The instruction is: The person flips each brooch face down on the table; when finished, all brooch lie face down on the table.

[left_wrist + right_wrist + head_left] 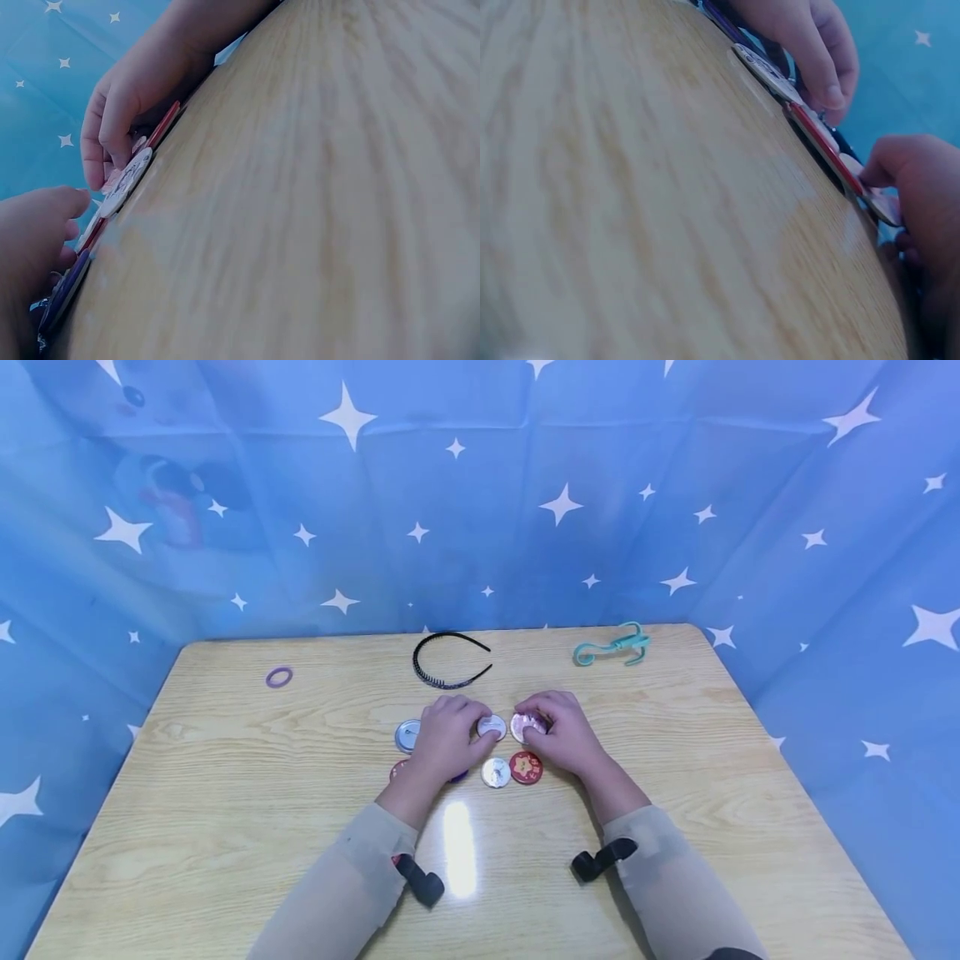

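Round pin badges lie in a cluster on the wooden table. My left hand (450, 737) pinches a whitish badge (491, 724) between thumb and fingers at its edges. To the right, my right hand (564, 732) holds a shiny pinkish badge (519, 727) with its thumb and fingertips. Nearer me lie a white badge (495, 772) and a red badge with a yellow star figure (527, 767), side by side. A silver-backed badge (407, 736) shows left of the left hand. A red badge (397, 769) and a purple badge (64, 291) are partly hidden by that hand.
Behind the hands lies a black toothed headband (427, 672). A teal curled clip-like item (615, 645) rests at the back right, and a purple ring (279, 677) at the back left. A blue star-patterned curtain (480, 510) hangs along the table's (225, 827) far edge.
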Available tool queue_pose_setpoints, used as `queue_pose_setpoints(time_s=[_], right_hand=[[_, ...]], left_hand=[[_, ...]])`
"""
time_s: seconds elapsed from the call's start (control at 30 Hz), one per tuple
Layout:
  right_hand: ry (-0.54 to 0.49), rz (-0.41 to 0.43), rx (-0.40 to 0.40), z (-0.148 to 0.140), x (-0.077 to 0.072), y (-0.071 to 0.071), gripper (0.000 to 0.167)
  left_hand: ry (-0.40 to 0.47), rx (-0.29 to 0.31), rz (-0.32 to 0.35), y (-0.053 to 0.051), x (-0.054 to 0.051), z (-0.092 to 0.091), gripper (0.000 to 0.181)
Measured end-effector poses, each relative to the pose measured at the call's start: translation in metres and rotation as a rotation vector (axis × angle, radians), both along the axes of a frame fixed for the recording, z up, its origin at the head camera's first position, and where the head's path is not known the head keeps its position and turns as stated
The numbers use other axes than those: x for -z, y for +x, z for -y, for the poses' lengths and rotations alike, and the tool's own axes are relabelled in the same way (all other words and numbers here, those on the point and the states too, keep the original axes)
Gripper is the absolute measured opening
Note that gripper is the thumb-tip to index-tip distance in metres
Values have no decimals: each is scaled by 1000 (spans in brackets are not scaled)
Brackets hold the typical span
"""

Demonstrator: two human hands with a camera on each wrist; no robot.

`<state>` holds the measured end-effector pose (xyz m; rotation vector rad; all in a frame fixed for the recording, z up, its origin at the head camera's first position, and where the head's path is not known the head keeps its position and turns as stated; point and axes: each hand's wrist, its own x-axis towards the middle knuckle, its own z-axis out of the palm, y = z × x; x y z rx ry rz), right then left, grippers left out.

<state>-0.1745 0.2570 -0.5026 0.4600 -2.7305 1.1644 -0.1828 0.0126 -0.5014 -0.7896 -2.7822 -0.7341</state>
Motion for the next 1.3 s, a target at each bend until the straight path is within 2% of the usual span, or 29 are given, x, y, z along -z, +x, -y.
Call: queue_pose_setpoints(time_s=[0.27,0.57,0.7,0.93,1.3], right_hand=[[3,5,10,-1,-5,1,34],[15,3,23,1,-7,4,34],[8,14,16,5,-5,6,34],[8,-3,2,5,-4,5,32],[-20,-10,14,1,-2,1,29]], left_hand=[[-11,-1,-4,-3,-3,-7,42],[-72,-2,100,-5,-15,-24,43],[-65,-6,131,-3,-13,-31,39],[-16,-51,147,-2,-11,-37,33],[6,-56,129,-5,-5,-38,46]])
